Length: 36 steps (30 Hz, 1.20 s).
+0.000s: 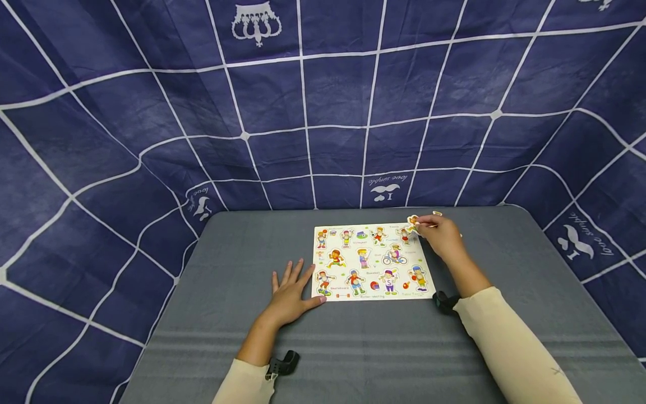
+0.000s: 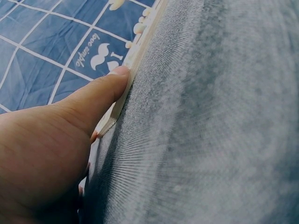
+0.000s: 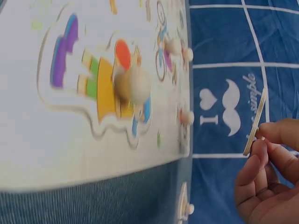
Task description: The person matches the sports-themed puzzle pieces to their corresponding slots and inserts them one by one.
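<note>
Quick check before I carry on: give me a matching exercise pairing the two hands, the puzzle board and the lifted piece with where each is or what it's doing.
1. left hand
2. right hand
3. puzzle board
4. puzzle piece

a. lies flat on the grey table
b. held above the board's far right corner
c. rests flat, thumb against the board's edge
d. pinches a piece

1-c, 2-d, 3-a, 4-b

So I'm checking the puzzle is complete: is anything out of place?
Yes. One piece is off the puzzle board, pinched in the right hand by its far right corner. Another piece lies on the table beyond it.
</note>
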Each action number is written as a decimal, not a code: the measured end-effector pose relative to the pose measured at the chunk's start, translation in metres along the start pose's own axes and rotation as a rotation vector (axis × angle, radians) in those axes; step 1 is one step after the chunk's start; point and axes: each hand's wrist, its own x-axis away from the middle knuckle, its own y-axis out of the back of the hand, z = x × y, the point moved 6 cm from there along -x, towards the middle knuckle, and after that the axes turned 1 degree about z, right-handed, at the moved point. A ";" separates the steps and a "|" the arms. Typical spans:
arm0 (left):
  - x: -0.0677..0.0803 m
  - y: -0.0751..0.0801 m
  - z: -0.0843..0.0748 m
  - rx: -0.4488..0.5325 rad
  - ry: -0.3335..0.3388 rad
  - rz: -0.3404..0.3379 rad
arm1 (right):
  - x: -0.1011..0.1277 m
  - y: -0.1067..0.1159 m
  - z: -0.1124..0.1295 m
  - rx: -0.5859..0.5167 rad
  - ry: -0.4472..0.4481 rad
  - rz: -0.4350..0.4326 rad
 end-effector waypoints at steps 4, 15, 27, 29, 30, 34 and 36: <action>0.000 0.001 0.000 -0.001 0.002 0.001 | 0.004 -0.006 0.010 -0.007 0.009 0.010; 0.001 0.002 -0.001 -0.005 -0.006 -0.012 | 0.014 -0.020 0.038 -0.058 0.078 0.043; 0.002 0.002 -0.002 -0.002 -0.007 -0.006 | 0.025 -0.047 0.062 -0.082 0.130 0.131; 0.002 0.003 -0.003 0.006 -0.006 -0.003 | 0.027 -0.052 0.066 -0.081 0.135 0.139; 0.002 0.003 -0.003 0.008 -0.005 0.000 | 0.028 -0.054 0.068 -0.080 0.135 0.144; 0.002 0.004 -0.004 0.022 -0.006 0.001 | 0.031 -0.064 0.072 -0.083 0.126 0.158; 0.002 0.004 -0.004 0.021 -0.006 -0.002 | 0.032 -0.069 0.073 -0.092 0.117 0.163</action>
